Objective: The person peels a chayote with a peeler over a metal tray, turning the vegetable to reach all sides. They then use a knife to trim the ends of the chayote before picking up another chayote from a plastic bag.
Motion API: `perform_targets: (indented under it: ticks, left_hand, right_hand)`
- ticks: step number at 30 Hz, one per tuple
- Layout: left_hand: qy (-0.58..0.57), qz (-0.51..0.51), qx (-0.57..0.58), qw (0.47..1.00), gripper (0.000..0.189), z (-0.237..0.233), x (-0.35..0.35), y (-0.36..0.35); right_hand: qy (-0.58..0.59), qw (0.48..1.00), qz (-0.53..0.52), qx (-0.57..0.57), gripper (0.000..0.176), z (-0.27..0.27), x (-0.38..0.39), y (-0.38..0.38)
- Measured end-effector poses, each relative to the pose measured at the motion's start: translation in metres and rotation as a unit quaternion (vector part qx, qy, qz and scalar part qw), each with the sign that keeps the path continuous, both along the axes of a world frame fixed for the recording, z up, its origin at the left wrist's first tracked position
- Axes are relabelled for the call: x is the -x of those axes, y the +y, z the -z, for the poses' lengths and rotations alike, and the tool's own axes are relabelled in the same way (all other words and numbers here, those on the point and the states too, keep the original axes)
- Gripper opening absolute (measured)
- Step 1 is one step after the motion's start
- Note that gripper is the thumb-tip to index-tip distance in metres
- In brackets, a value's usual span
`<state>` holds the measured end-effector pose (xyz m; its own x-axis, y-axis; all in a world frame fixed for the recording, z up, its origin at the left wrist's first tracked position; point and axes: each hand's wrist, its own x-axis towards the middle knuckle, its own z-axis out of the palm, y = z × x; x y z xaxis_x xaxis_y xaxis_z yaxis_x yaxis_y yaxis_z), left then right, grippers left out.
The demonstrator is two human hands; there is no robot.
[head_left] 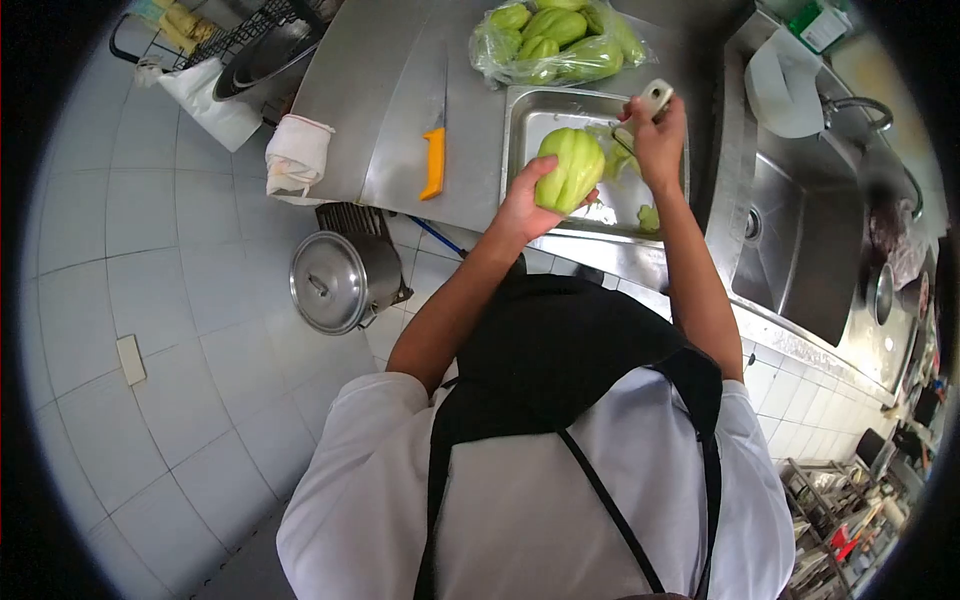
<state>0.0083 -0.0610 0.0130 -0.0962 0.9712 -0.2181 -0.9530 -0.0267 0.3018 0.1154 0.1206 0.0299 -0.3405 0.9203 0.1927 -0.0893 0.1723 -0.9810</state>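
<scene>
My left hand (524, 198) grips a pale green chayote (568, 168), held above a shallow steel tray (520, 110) on the counter. My right hand (657, 140) is closed on a peeler (650, 103) with a light handle, its blade close to the chayote's right side. Green peelings (648, 216) lie in the tray under my hands.
A clear bag of chayotes (560, 42) lies behind the tray. A knife with an orange handle (433, 163) rests on the steel counter (400, 90). A folded cloth (296, 155) hangs at the counter's edge. A lidded steel pot (335, 282) stands on the tiled floor. A sink (800, 240) is to the right.
</scene>
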Motion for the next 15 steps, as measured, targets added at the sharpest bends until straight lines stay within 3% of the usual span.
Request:
perform_targets:
  ticks: [5,15]
  left_hand:
    - [-0.043,-0.034,0.067,0.996,0.047,-0.010,-0.002,0.015]
    - [-0.044,-0.057,0.068,0.995,0.060,-0.025,-0.006,0.034]
  right_hand:
    - [0.110,0.984,-0.054,0.133,0.026,-0.061,0.000,-0.037]
    - [0.179,0.957,-0.101,0.205,0.016,-0.069,-0.001,-0.080]
